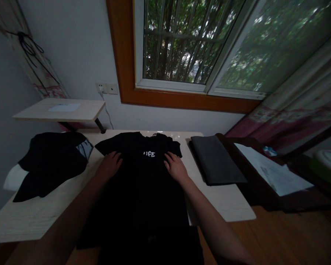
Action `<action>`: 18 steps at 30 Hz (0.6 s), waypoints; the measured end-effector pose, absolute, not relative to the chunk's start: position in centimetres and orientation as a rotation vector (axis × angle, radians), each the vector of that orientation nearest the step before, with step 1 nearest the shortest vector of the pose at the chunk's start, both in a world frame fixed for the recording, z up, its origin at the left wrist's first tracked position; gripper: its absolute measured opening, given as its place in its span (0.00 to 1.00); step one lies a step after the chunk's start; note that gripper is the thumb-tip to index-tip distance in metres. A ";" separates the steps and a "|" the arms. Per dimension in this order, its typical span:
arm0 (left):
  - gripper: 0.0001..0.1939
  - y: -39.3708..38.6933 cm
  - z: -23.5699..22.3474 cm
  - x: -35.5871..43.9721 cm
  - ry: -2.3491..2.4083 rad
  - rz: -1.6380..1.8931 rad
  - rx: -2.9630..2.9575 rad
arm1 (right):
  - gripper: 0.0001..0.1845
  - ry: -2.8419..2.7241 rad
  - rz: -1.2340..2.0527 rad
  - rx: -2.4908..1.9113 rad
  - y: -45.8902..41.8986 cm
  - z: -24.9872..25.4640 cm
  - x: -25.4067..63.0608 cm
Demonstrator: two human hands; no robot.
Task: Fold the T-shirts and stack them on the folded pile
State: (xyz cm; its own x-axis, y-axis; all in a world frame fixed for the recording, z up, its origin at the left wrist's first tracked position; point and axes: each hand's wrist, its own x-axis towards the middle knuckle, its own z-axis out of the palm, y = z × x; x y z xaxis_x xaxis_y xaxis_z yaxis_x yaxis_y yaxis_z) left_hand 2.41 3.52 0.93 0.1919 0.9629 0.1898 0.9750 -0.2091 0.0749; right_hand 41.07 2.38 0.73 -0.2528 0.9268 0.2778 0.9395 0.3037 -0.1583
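A black T-shirt (146, 184) with a small white print on its chest lies spread over the light wooden table, collar toward the wall. Its lower part reaches the near edge, where it merges with other dark cloth. My left hand (110, 164) rests on the shirt's left side below the sleeve, fingers stretched out. On the right side, my right hand (175, 165) lies with spread fingers on the fabric beside the print. Neither hand grips the cloth.
Dark clothes (57, 162) lie heaped at the table's left, below a small raised shelf (33, 110). A folded dark grey item (217, 160) sits on the right. Beyond it, papers (270, 169) lie on dark furniture. A window (190, 44) is above the table.
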 end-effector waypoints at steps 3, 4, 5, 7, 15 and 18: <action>0.26 5.1 0.7 2.5 -1.942 -0.295 -2.366 | 0.25 -2.251 -0.070 -1.710 3.9 0.6 40.8; 0.26 5.6 0.6 2.5 -1.944 -0.297 -2.351 | 0.25 -2.250 -0.072 -1.721 4.5 0.6 40.7; 0.26 6.0 0.5 2.6 -1.945 -0.304 -2.330 | 0.25 -2.252 -0.073 -1.733 5.1 0.6 40.6; 0.26 6.6 0.2 2.8 -1.944 -0.325 -2.283 | 0.25 -2.257 -0.070 -1.760 6.4 0.6 40.5; 0.25 8.1 0.0 4.6 -1.983 -0.503 -2.133 | 0.25 -2.243 -0.111 -1.757 10.6 0.3 39.8; 0.25 8.6 -0.1 5.2 -2.021 -0.578 -2.083 | 0.26 -2.247 -0.131 -1.755 11.9 0.2 39.7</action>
